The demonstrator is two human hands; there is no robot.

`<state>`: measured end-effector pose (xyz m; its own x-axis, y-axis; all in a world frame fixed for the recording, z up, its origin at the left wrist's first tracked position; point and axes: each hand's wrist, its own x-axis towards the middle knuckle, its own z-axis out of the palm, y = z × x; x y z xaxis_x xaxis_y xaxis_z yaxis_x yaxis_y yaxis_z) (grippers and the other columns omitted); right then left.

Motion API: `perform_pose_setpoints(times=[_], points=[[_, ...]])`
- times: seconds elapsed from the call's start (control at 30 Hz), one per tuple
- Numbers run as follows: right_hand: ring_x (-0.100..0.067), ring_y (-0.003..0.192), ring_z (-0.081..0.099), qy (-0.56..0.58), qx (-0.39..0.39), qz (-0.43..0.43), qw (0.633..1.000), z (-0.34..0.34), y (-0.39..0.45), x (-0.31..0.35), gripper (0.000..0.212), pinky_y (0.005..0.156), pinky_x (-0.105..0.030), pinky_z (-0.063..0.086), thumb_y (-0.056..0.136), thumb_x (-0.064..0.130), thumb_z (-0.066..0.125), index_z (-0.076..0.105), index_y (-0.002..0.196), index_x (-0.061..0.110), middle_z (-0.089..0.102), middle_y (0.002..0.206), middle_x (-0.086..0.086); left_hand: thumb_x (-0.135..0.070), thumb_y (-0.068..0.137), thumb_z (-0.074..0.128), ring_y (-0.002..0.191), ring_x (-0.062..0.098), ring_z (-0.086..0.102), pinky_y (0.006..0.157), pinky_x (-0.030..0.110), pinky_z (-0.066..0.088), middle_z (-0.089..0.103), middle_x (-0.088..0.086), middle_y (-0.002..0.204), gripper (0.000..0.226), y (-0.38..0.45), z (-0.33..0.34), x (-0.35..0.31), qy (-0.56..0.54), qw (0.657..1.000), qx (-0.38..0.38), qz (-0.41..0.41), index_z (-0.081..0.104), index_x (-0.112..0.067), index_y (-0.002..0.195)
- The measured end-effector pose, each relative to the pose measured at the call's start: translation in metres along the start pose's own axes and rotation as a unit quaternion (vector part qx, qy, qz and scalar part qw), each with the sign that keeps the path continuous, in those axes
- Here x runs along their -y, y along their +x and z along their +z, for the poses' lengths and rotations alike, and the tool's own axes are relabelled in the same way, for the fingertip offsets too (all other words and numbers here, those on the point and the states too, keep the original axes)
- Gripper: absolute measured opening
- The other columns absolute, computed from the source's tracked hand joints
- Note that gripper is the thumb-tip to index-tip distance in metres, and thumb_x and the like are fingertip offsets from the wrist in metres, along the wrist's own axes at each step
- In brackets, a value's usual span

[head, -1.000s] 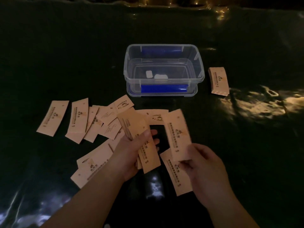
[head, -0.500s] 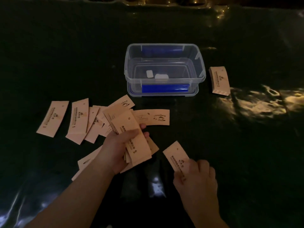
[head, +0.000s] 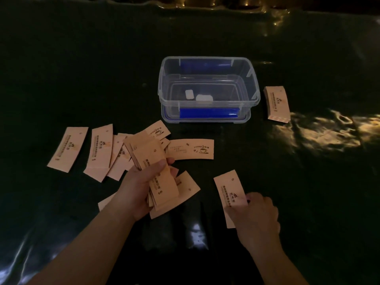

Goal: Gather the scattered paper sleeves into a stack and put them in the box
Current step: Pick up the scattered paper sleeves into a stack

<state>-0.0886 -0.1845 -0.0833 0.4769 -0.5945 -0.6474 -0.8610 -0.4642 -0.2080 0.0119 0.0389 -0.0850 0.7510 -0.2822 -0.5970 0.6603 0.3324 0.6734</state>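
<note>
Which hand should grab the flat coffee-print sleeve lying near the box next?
Probably right. The right hand pinches only one sleeve, while the left hand grips the stack. Coffee-print sleeve lies between them.

The left hand [head: 141, 188] covers the middle of the stack of sleeves [head: 153, 167] it grips, so the print there is cut to a few characters. A sleeve underneath [head: 185, 192] shows only its right end. The right hand [head: 255, 214] hides the near half of the single sleeve [head: 228, 188] it pinches. Loose sleeves on the left [head: 119, 159] overlap; I cannot count them. Small print on the sleeve pile beside the box [head: 277, 103] is too dim to read. Two pale bits in the box [head: 208, 89] are unclear. Both forearms run off the bottom edge.
</note>
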Motion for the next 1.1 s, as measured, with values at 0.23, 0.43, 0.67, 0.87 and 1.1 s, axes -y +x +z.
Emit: perform_pose_setpoints(times=[0.23, 0.43, 0.67, 0.87, 1.1], points=[[-0.010, 0.097, 0.063, 0.364, 0.019, -0.052, 0.930, -0.010, -0.019, 0.019, 0.019, 0.074, -0.036, 0.056, 0.097, 0.027, 0.063, 0.057, 0.096, 0.045, 0.063, 0.114, 0.011, -0.033, 0.068, 0.079, 0.083, 0.017, 0.081, 0.068, 0.042, 0.064, 0.084, 0.000, 0.097, 0.048, 0.000, -0.005, -0.005, 0.006, 1.000, 0.004, 0.011, 0.074, -0.028, 0.116], [0.006, 0.078, 0.070, 0.361, 0.155, -0.188, 0.900, 0.017, -0.042, 0.085, 0.004, 0.064, -0.019, 0.055, 0.093, 0.045, 0.066, 0.066, 0.090, 0.047, 0.072, 0.094, 0.018, -0.023, 0.069, 0.088, 0.103, 0.029, 0.077, 0.077, 0.042, 0.064, 0.078, 0.014, 0.117, 0.052, -0.003, 0.012, -0.011, 0.024, 0.995, 0.095, -0.006, 0.074, -0.016, 0.119], [-0.017, 0.122, 0.040, -0.052, 0.011, -0.209, 0.976, 0.034, -0.016, 0.075, 0.058, 0.092, -0.030, 0.041, 0.083, 0.054, 0.074, 0.052, 0.130, 0.029, 0.040, 0.135, 0.001, -0.009, 0.073, 0.072, 0.090, 0.019, 0.081, 0.083, 0.052, 0.061, 0.084, 0.000, 0.102, 0.055, -0.005, -0.020, -0.046, -0.010, 0.997, -0.049, 0.066, 0.062, -0.027, 0.123], [-0.006, 0.085, 0.057, 0.099, 0.073, -0.134, 0.983, 0.017, 0.000, 0.070, 0.028, 0.067, -0.023, 0.047, 0.086, 0.029, 0.078, 0.051, 0.091, 0.035, 0.056, 0.101, 0.011, -0.015, 0.070, 0.072, 0.090, 0.017, 0.081, 0.074, 0.046, 0.059, 0.084, -0.001, 0.101, 0.053, -0.002, -0.025, -0.045, 0.021, 0.997, -0.064, 0.041, 0.065, -0.027, 0.120], [-0.010, 0.087, 0.070, 0.316, 0.045, -0.118, 0.940, -0.045, 0.018, 0.035, 0.017, 0.065, -0.028, 0.055, 0.097, 0.022, 0.065, 0.068, 0.097, 0.039, 0.072, 0.097, 0.007, -0.036, 0.070, 0.073, 0.091, 0.022, 0.080, 0.079, 0.048, 0.055, 0.084, 0.002, 0.097, 0.054, 0.009, -0.005, -0.027, 0.045, 0.997, -0.068, 0.012, 0.068, -0.023, 0.122]])
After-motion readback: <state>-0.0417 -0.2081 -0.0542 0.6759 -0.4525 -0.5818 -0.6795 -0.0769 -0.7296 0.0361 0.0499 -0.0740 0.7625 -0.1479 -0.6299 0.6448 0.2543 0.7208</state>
